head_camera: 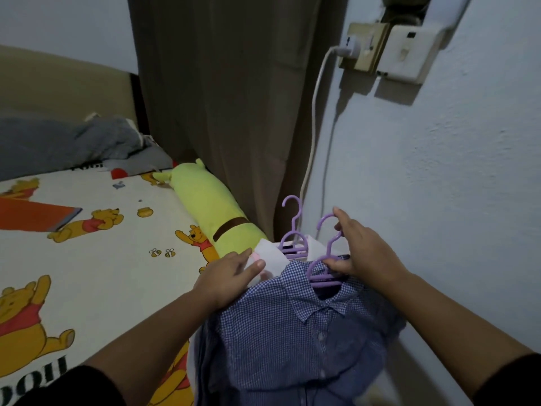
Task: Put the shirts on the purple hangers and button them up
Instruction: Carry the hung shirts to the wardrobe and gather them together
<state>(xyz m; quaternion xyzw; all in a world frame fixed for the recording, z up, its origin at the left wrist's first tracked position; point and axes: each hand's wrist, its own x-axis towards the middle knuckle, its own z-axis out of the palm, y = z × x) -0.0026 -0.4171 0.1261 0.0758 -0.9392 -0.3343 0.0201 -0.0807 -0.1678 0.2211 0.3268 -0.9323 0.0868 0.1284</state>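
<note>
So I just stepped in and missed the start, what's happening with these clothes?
A person is hanging shirts at the edge of a bed. The right hand grips the purple hanger inside a blue checked shirt, which looks buttoned. The left hand rests on that shirt's shoulder, fingers touching a white shirt on a second purple hanger behind.

The wall hems in the right side, its cable hanging just behind the hangers; the brown curtain closes the back; a green bolster lies along the bed's edge (touching the white shirt); the bedsheet to the left lies open.
</note>
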